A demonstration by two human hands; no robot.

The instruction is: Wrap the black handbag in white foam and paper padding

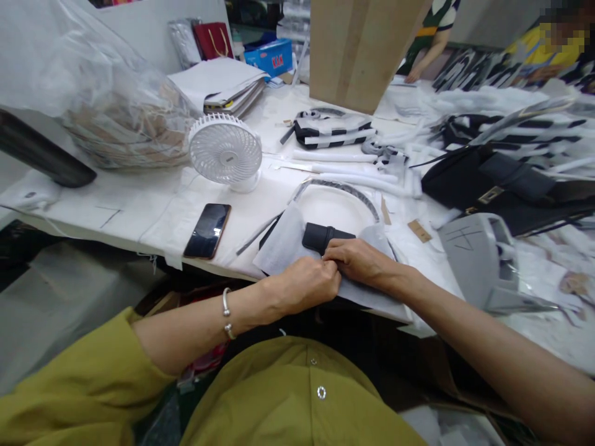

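Observation:
A handbag lies at the table's front edge under a pale grey wrapping sheet (284,243). Its handle (346,186), wrapped in clear film, arches towards the back. A black flap (317,236) shows on top of the sheet. My left hand (310,280) is closed in a fist just in front of this flap. Against it, my right hand (356,259) curls its fingers at the flap's lower right side. Both hands meet, and what they pinch between them is hidden by the fingers.
Left of the bag are a phone (207,230) and a white fan (226,152). A grey tape dispenser (478,260) stands right, near a black bag (493,183). Behind are wrapped straps (334,156), a striped wrapped bag (330,129) and a tall carton (357,56). Two people are further back.

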